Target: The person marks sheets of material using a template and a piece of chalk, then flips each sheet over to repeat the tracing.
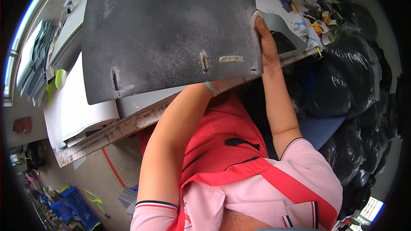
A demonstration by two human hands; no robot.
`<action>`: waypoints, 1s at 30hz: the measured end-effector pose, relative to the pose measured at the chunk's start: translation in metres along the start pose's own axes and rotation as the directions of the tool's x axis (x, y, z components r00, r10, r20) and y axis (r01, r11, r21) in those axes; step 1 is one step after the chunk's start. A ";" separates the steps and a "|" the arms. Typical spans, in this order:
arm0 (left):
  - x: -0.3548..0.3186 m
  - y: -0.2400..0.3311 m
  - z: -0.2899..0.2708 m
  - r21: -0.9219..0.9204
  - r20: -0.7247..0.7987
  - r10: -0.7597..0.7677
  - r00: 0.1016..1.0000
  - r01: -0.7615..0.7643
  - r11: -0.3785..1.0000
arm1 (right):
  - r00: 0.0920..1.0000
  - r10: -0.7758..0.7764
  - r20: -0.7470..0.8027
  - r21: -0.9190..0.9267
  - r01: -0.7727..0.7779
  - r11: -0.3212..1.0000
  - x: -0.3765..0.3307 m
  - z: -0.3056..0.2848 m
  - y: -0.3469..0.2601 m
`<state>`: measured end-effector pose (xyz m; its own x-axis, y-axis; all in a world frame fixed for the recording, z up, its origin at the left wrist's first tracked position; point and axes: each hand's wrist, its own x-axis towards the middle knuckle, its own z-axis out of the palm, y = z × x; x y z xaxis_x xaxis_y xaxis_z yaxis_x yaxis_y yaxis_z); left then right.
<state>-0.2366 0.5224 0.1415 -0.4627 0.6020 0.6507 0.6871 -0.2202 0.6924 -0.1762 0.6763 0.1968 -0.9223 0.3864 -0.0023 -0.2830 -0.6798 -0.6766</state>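
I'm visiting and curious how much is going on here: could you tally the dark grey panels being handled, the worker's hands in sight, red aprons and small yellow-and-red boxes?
Dark grey panel: 1
Hands in sight: 1, the right hand; the left hand is hidden behind the panel
Red apron: 1
Small yellow-and-red boxes: 2
Total: 5

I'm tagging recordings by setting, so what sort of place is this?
Probably a workshop or small factory: a worn worktable bears stacked sheets, bulging black plastic bags are piled at the right, and a blue plastic crate shows at lower left.
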 end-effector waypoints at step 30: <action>-0.321 0.056 -0.606 -0.056 -0.987 -0.158 -0.016 0.966 0.252 | 0.968 0.235 -0.090 -0.129 -0.245 0.961 0.025 -0.064 0.017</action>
<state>-0.3892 -0.1487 0.1603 -0.6546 -0.7323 0.1878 -0.3052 0.4833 0.8206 -0.1876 0.7142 0.1377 -0.9356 0.2702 -0.2272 -0.0118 -0.6671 -0.7448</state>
